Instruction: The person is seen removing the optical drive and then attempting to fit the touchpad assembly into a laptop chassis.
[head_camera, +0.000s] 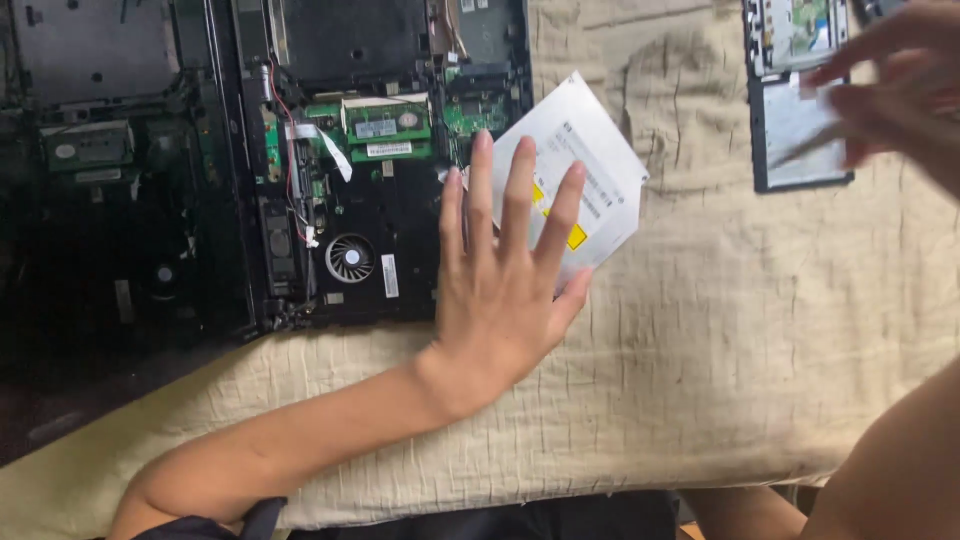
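Observation:
My left hand (500, 280) lies flat with fingers spread on a flat silver optical drive (590, 150) that sticks out slantwise from the right side of an opened black laptop base (390, 290). The laptop's green boards, memory stick (385, 122) and round fan (350, 258) are exposed. My right hand (890, 90) is blurred at the upper right, above a small black-framed panel (800, 140); it seems to grip a thin light piece, though the blur hides what that is.
A wrinkled beige cloth (740, 340) covers the table. A second dark opened chassis (100, 180) lies at the left. The cloth's front edge runs along the bottom, with dark floor below.

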